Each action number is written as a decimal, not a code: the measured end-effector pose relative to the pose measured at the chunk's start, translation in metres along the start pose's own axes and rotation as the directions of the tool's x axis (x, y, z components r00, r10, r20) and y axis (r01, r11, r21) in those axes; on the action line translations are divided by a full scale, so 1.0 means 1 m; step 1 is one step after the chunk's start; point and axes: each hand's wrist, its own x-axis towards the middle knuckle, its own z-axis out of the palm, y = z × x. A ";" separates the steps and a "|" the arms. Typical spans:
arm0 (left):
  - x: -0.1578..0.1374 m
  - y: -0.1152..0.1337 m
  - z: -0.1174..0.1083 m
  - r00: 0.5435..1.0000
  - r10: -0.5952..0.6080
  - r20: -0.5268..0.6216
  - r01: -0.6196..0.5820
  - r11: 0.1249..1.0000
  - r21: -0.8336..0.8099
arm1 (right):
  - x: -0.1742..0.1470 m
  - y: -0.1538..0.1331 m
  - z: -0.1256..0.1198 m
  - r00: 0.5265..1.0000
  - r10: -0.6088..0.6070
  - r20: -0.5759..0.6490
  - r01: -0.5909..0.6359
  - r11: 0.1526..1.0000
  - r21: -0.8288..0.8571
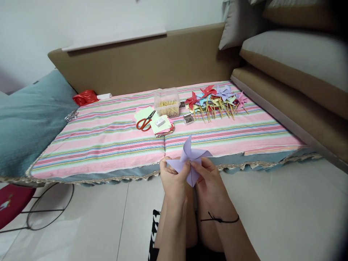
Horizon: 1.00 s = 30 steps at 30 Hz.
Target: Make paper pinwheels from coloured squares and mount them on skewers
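Observation:
A purple paper pinwheel (192,155) is held over my knees, its blades folded in toward the middle. My left hand (174,177) grips it from the left, thumb pressed near the centre. From the other side my right hand (209,177) pinches it, thumb and fingertips close to the same spot. Whether a pin sits under the fingertips is hidden. Beyond my hands, on the striped cloth, a small open box of pins (188,119) stands beside a stack of square coloured paper (162,127). Scissors with red handles (144,123) lie left of the stack.
A clear plastic tub (168,103) holds many thin sticks. Several finished pinwheels (213,98) on sticks lie at the right, by the stacked cushions (293,61). A red plastic bag (85,98) rests at the far left. A dark red stool (15,201) stands on the floor.

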 end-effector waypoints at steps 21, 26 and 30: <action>0.005 0.001 -0.006 0.999 -0.036 0.005 0.036 0.998 0.048 | 0.006 0.010 -0.007 0.972 -0.206 -0.114 0.185 0.968 -0.169; 0.005 -0.001 -0.008 0.998 -0.050 0.029 0.047 0.994 0.094 | 0.007 0.011 -0.009 0.967 -0.208 -0.145 0.178 0.965 -0.192; 0.007 -0.002 -0.011 0.997 -0.052 0.058 0.043 0.988 0.148 | 0.007 0.007 -0.010 0.976 -0.172 -0.134 0.153 0.978 -0.141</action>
